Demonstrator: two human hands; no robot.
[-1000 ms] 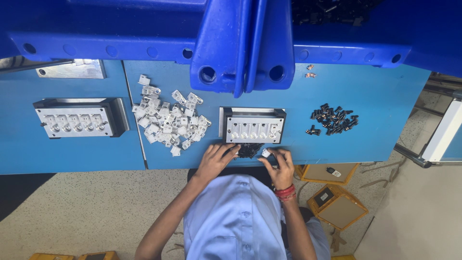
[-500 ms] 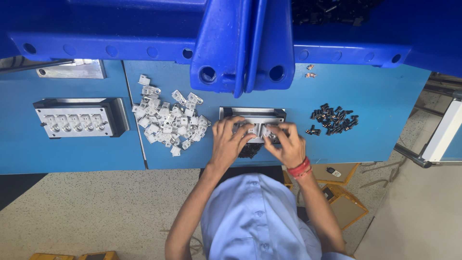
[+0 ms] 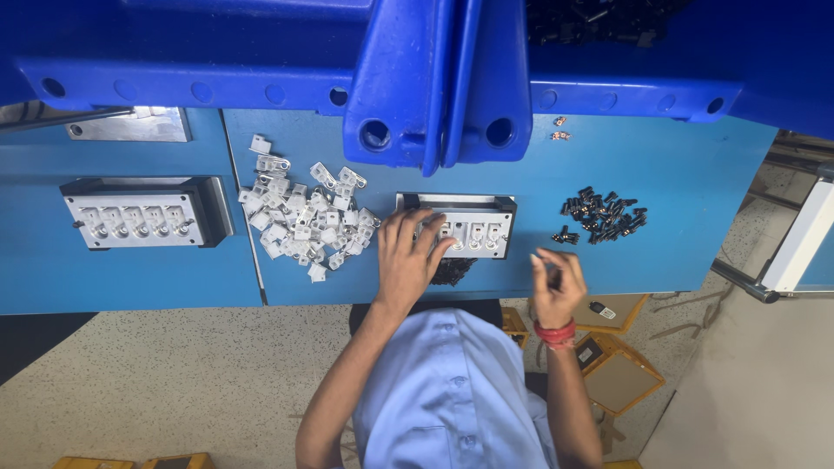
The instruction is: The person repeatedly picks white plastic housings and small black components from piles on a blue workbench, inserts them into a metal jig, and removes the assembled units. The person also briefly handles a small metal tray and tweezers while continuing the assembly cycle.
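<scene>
My left hand (image 3: 408, 256) lies with spread fingers on the left end of a grey fixture block (image 3: 478, 227) that holds several white parts in a row. Off to the right of the block, my right hand (image 3: 556, 282), with a red bangle at the wrist, hovers over the blue bench with its fingertips pinched together. I see nothing between them. A small heap of black pieces (image 3: 452, 271) lies at the bench edge just below the block. White plastic parts (image 3: 304, 221) are piled left of my left hand. A pile of black screws or clips (image 3: 601, 217) lies beyond my right hand.
A second grey fixture (image 3: 139, 221) with white parts sits at the far left of the blue bench (image 3: 678, 174). Blue bins (image 3: 434, 78) overhang the back. Two small copper pieces (image 3: 559, 128) lie near them. Yellow-edged boxes (image 3: 617, 373) stand on the floor at right.
My right hand has come off the fixture block and moved right and back toward the bench edge. My left hand has stayed on the block's left end.
</scene>
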